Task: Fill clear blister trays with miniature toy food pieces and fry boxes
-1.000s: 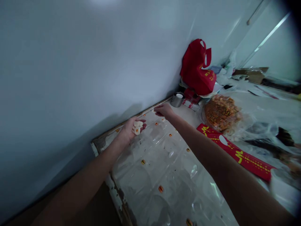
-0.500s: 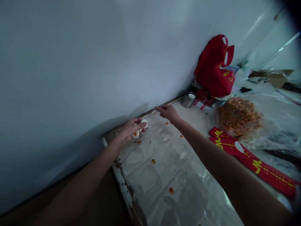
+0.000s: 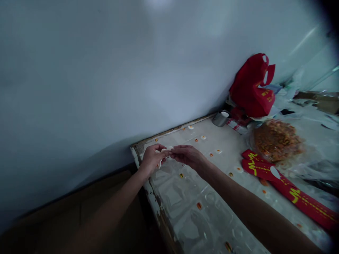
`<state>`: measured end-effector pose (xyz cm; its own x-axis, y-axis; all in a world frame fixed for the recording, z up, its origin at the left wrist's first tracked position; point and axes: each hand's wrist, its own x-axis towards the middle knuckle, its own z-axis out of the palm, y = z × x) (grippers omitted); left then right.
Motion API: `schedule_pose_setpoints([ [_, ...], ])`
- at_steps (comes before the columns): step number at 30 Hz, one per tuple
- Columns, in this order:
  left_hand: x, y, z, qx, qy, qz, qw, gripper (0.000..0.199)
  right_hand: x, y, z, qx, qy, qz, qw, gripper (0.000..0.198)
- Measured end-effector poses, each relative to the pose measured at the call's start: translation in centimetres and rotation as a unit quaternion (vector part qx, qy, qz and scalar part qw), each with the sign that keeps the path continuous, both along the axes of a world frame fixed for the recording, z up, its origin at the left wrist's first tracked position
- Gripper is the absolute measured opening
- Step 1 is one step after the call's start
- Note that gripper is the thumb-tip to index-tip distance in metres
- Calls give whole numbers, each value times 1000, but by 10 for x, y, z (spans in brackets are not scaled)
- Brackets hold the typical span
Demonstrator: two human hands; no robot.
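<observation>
My left hand [image 3: 151,160] is closed around several small white fried-egg charms [image 3: 159,164], which stick out between its fingers. Fingertips of my right hand [image 3: 188,155] pinch at the edge of these pieces, where both hands meet over the table's near left part. Clear plastic sheeting or bags [image 3: 172,197] cover the tabletop beneath. On it lie small burger charms [image 3: 181,175] in spaced rows. Fried-egg charms [image 3: 203,137] sit beside some of the burgers on the far and right sides.
A pale wall [image 3: 106,70] runs along the table's back edge. A metal cup [image 3: 220,118] stands near a red bag [image 3: 253,86]. To the right are a plastic bag of orange-brown pieces [image 3: 278,139] and a red printed strip [image 3: 284,185].
My right hand has come back from the far edge to my left hand, where its fingertips now pinch at the egg charms. The view has shifted, showing more of the table's right side.
</observation>
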<state>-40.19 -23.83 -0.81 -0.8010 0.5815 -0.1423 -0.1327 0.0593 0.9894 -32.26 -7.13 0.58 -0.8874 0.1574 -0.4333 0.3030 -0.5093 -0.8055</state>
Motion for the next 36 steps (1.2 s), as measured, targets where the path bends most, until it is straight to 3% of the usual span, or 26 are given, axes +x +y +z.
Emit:
schedule_pose_setpoints([
  [4,-7,-23,9,-4,-37,32,999,35,-27,5,0,30,-21,-30,999,6],
  [8,-22,-52,19,1,-75,45,996,34,-52,18,-1,104,-20,-32,994,2],
  [10,-28,-65,20,7,-80,39,996,39,-59,23,-4,210,19,-65,975,3],
  [11,-30,-69,19,14,-83,40,996,41,-62,25,-5,302,49,-82,949,4],
  [12,-32,-71,18,23,-88,48,995,44,-64,27,-6,417,85,-88,901,6],
  [14,-33,-72,15,48,-97,73,991,45,-69,29,-7,642,145,-48,752,9],
  [16,-34,-67,13,64,-104,95,988,44,-74,29,-7,779,160,50,604,16],
  [17,-34,-63,13,65,-107,101,987,44,-77,28,-8,819,158,100,543,18],
  [19,-36,-55,12,60,-107,107,987,44,-82,26,-11,857,147,173,462,23],
  [21,-39,-48,11,52,-103,110,987,43,-83,24,-15,864,151,199,438,28],
  [23,-41,-44,10,49,-100,107,988,42,-80,21,-18,849,161,182,469,35],
  [24,-41,-43,9,47,-101,105,988,41,-77,18,-18,832,164,155,506,35],
  [27,-37,-38,8,44,-109,89,989,40,-64,7,-10,715,163,49,678,24],
  [29,-30,-31,11,43,-109,69,991,38,-56,0,1,590,168,50,788,26],
  [30,-25,-26,12,41,-109,58,991,37,-53,-2,8,531,169,78,827,26],
  [33,-10,-8,17,41,-121,45,991,32,-45,2,26,420,124,159,885,15],
  [36,0,4,19,82,-179,61,979,24,-30,20,32,375,27,150,914,8],
])
